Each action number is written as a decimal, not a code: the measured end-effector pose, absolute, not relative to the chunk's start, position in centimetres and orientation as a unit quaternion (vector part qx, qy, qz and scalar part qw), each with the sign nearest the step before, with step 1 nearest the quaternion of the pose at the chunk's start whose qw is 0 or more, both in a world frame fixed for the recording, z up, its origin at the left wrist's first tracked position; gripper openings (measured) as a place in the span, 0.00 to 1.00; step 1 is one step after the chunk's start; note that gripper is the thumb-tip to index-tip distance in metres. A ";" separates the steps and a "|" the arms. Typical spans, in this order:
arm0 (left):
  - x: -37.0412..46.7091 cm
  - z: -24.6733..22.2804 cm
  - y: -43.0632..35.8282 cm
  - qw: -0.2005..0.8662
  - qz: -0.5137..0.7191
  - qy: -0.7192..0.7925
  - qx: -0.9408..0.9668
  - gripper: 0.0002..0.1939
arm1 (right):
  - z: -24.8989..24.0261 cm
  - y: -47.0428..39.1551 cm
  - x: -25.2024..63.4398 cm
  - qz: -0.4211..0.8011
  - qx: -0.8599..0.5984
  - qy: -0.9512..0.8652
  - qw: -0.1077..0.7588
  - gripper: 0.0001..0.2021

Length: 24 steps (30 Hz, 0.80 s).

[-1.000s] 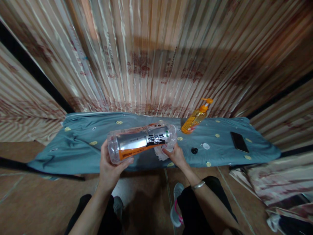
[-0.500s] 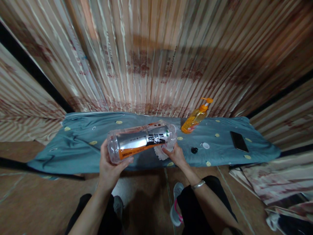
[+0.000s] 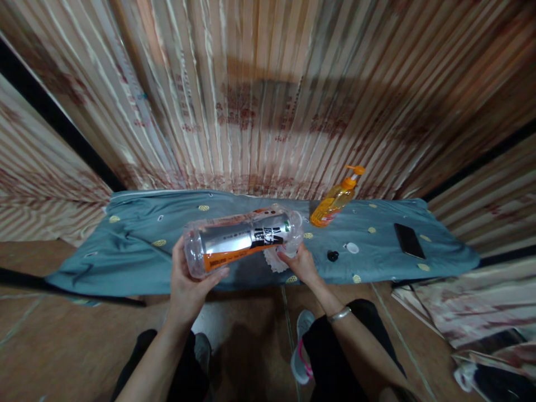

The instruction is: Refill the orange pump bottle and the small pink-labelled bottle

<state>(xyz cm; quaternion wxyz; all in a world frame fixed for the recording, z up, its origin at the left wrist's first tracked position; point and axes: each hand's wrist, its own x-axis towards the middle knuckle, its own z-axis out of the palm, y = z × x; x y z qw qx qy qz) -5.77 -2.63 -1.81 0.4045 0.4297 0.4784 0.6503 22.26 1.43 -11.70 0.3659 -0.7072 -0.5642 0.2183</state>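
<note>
A large clear plastic bottle (image 3: 243, 240) with a silver, orange and black label lies on its side in the air above the cloth. My left hand (image 3: 190, 285) is wrapped round its base end, thumb along the underside. My right hand (image 3: 302, 263) is closed at the bottle's other end, with the fingers partly hidden behind the clear plastic. A whitish piece with a scalloped edge (image 3: 275, 262) shows below the bottle beside my right fingers; I cannot tell whether it is held or lies on the cloth.
A blue-green patterned cloth (image 3: 138, 259) covers the narrow table. On it stand or lie an orange pump bottle (image 3: 334, 204), a small black object (image 3: 333, 256), a white oval piece (image 3: 352, 247) and a black phone (image 3: 409, 241). A pleated curtain (image 3: 268, 111) hangs behind.
</note>
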 end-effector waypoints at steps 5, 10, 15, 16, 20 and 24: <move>-5.8 -1.8 -2.6 0.412 0.644 0.486 0.424 0.52 | -11.7 1.4 22.2 0.215 -0.709 -0.559 0.371 0.26; -5.9 -1.9 -2.7 0.416 0.641 0.485 0.425 0.52 | -11.8 1.5 22.2 0.210 -0.709 -0.561 0.373 0.25; -5.9 -2.2 -2.7 0.418 0.643 0.481 0.426 0.52 | -11.6 1.4 22.1 0.213 -0.709 -0.562 0.371 0.27; -6.0 -2.2 -2.7 0.418 0.643 0.480 0.428 0.53 | -11.6 1.4 22.1 0.214 -0.709 -0.562 0.369 0.27; -6.0 -2.3 -2.7 0.416 0.643 0.479 0.430 0.53 | -11.6 1.4 22.1 0.218 -0.708 -0.564 0.365 0.26; -6.0 -2.3 -2.7 0.412 0.642 0.482 0.430 0.53 | -11.9 1.4 22.4 0.221 -0.707 -0.566 0.363 0.27</move>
